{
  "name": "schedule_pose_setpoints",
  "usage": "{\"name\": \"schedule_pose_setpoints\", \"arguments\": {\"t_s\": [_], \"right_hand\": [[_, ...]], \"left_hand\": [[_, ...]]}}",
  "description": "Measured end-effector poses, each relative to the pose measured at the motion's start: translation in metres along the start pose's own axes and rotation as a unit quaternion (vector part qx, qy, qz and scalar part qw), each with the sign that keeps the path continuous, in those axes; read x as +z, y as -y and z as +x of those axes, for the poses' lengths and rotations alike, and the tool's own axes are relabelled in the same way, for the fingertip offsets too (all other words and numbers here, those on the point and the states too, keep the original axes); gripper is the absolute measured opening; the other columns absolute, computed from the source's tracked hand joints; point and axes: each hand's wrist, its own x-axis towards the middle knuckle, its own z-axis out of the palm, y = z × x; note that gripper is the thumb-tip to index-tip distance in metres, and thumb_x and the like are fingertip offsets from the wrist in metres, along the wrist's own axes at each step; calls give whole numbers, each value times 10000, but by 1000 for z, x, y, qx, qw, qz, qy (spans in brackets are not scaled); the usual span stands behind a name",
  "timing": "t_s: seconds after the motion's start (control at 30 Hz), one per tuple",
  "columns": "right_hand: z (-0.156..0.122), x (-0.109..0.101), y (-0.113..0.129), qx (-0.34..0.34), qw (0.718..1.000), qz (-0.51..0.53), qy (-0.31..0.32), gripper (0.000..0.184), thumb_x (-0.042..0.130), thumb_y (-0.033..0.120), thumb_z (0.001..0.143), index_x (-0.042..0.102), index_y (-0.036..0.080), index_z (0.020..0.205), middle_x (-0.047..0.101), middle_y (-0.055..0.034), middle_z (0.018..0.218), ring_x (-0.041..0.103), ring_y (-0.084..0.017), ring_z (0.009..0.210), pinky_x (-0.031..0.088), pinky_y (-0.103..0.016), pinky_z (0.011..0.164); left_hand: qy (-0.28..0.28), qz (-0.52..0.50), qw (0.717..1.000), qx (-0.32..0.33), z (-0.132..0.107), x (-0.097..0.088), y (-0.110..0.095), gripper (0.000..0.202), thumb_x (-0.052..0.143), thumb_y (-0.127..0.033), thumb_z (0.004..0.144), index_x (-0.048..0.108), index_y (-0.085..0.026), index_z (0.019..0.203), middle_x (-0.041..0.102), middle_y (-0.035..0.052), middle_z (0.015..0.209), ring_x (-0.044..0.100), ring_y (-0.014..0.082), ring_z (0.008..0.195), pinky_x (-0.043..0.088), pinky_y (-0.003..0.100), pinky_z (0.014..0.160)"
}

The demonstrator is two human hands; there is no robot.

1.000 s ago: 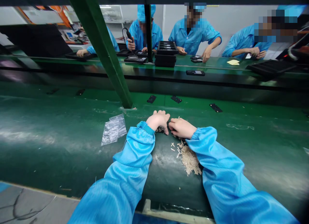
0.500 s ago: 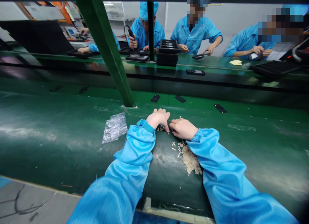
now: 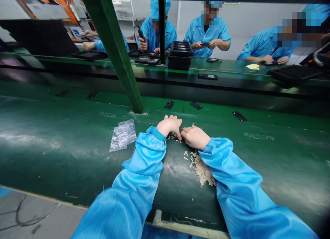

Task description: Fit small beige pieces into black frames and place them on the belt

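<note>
- The grip of the left hand [image 3: 169, 125] is narrow: the fingers are curled down and the fingertips press on a few small pale pieces [image 3: 172, 137] that lie on the green counter [image 3: 64, 153]; I cannot tell if any piece is pinched.
- The right hand [image 3: 195, 137] is loosely closed, knuckles up, and its fingertips meet those of the left hand; what is inside its grip is hidden.
- Both hands are together at the far end of a pile of pale pieces [image 3: 203, 170], which spreads toward the near side along the right sleeve [image 3: 232, 184].
- A few single pieces lie just left of the pile.
- A clear plastic bag [image 3: 122, 135] lies flat on the counter, left of the left sleeve [image 3: 144, 163] and apart from it.
- A slanted green post [image 3: 116, 53] stands just beyond the hands.
- Farther away, small black parts [image 3: 196, 105] lie on a green strip.
- On the far side, other people in blue coats work at black trays [image 3: 180, 50].
</note>
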Motion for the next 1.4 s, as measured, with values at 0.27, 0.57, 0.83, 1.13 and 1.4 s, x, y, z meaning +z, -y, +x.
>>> {"name": "schedule_pose_setpoints", "arguments": {"t_s": [0.27, 0.57, 0.83, 1.13, 1.4], "right_hand": [[1, 1, 0, -7, 1000, 0, 3, 202, 473, 164, 849, 644, 118, 946, 648, -136, 938, 622, -248, 893, 424, -340, 758], [3, 3, 4, -9, 1000, 4, -4, 214, 464, 138, 848, 642, 107, 962, 655, -143, 930, 615, -243, 903, 403, -338, 771], [5, 10, -1, -14, 999, 23, -23, 207, 454, 150, 843, 635, 109, 934, 658, -137, 911, 618, -239, 890, 395, -329, 756], [3, 7, -19, 28, 994, 76, -70, 133, 476, 175, 825, 605, 143, 829, 652, -90, 843, 604, -183, 777, 386, -264, 696], [-17, 23, -87, 214, 960, 122, -132, 70, 511, 136, 748, 572, 171, 756, 637, -34, 779, 579, -144, 687, 393, -222, 627]], "left_hand": [[2, -1, 1000, -5, 0, 0, 1, 595, 721, -542, 583, 531, -187, 1021, 509, 128, 1181, 427, 323, 1149, 311, 465, 966], [6, -2, 1000, -7, 0, 0, 2, 577, 734, -523, 576, 538, -199, 1012, 510, 115, 1187, 415, 326, 1170, 300, 467, 979], [9, -6, 1000, -8, -1, -1, -1, 599, 749, -507, 569, 543, -191, 1034, 511, 120, 1182, 405, 340, 1176, 289, 475, 986], [8, 20, 1000, -15, 4, 6, -10, 734, 778, -491, 538, 490, -171, 1132, 451, 151, 1270, 382, 320, 1197, 288, 473, 1000], [-11, 12, 1000, -13, 9, 7, -8, 531, 731, -450, 651, 538, -162, 1054, 509, 134, 1201, 435, 294, 1157, 330, 437, 968]]}}
